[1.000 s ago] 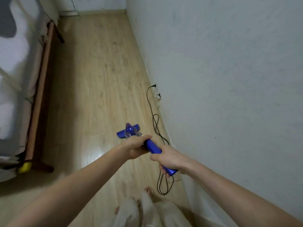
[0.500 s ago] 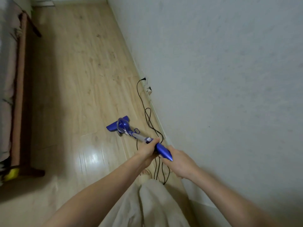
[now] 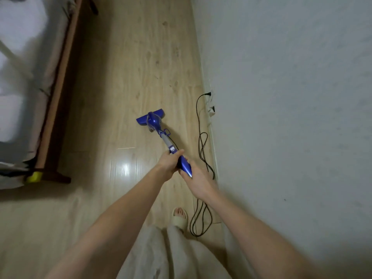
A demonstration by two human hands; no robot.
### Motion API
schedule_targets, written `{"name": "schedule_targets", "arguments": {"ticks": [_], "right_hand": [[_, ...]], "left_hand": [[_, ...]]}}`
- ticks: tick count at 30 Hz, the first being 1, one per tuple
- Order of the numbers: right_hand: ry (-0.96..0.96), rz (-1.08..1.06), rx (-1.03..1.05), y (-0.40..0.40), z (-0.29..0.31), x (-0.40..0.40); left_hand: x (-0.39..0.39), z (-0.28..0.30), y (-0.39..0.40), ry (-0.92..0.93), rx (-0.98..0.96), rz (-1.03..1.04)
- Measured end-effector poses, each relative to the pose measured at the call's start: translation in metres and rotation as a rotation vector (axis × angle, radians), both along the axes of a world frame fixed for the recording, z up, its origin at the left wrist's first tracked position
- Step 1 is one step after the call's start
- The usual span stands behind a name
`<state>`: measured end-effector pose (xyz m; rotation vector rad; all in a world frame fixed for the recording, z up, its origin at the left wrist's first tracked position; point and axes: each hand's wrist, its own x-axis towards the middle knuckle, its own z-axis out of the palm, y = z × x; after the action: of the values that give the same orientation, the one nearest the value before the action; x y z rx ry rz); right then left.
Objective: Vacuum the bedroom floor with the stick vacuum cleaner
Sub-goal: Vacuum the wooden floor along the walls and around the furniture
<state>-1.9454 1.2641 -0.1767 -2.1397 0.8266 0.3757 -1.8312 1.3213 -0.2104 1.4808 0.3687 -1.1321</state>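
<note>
While both hands grip the blue plastic stick vacuum cleaner (image 3: pixel 155 122), left hand (image 3: pixel 168 162) ahead, right hand (image 3: pixel 198 181) behind, head at twelve o'clock on pale wooden floor (image 3: pixel 128 77), black cord (image 3: pixel 202 141) at three o'clock.

**Blue stick vacuum on the wooden floor**

The vacuum (image 3: pixel 156 125) is blue with a grey shaft, tilted back from its wide flat head, which lies on the floor (image 3: pixel 128 67) between the bed-side edge and the wall-side edge. Its black cord (image 3: pixel 203 146) trails in loops along the wall-side edge.
</note>
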Motion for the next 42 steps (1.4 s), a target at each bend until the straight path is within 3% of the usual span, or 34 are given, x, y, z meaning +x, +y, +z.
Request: {"name": "schedule_targets", "arguments": {"ticks": [12,22,27,35,42], "right_hand": [[0.051,0.077,0.062,0.048,0.023,-0.004],[0.123,0.097,0.047,0.135,0.088,-0.076],[0.119,0.013,0.191,0.164,0.110,-0.094],[0.079,-0.110,0.204,0.193,0.089,-0.087],[0.054,-0.104,0.222,0.181,0.054,-0.037]], "left_hand": [[-0.014,0.022,0.060,-0.010,-0.051,0.107],[-0.088,0.075,0.156,0.126,-0.167,0.006],[-0.098,0.084,0.184,0.189,-0.187,-0.102],[-0.090,0.074,0.202,0.140,-0.165,-0.165],[-0.042,0.055,0.187,0.055,-0.121,-0.117]]}}
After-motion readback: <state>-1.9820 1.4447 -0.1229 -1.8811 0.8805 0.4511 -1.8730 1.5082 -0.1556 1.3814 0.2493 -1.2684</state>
